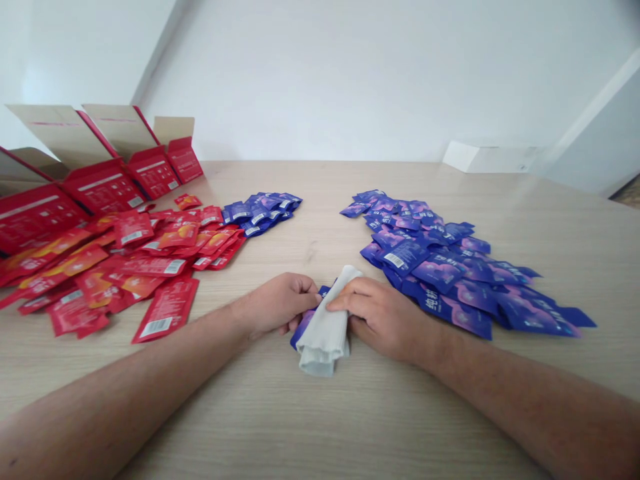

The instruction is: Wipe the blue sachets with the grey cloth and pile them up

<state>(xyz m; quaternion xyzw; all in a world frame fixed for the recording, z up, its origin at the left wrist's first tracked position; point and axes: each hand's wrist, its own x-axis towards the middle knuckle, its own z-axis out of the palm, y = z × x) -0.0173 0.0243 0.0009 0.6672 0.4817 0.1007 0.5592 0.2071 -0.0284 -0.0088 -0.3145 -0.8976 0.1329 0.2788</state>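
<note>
My left hand (280, 303) and my right hand (385, 319) meet over the middle of the table. Between them lies a white knitted sock or cloth (324, 333), folded and bunched. My right fingers press on top of it and pinch it. A blue foil sachet (303, 328) shows under and behind it, held against it by my left fingertips. To my right, my right hand touches the edge of a large heap of blue-purple sachets (440, 270). Red sachets (130, 267) lie scattered to the left of my left hand, not touching it.
Open red cardboard boxes (105, 187) stand along the back left of the light wooden table (320, 413). A smaller heap of blue sachets (263, 213) lies beside the red ones. A white object (487, 157) rests against the wall beyond the far edge.
</note>
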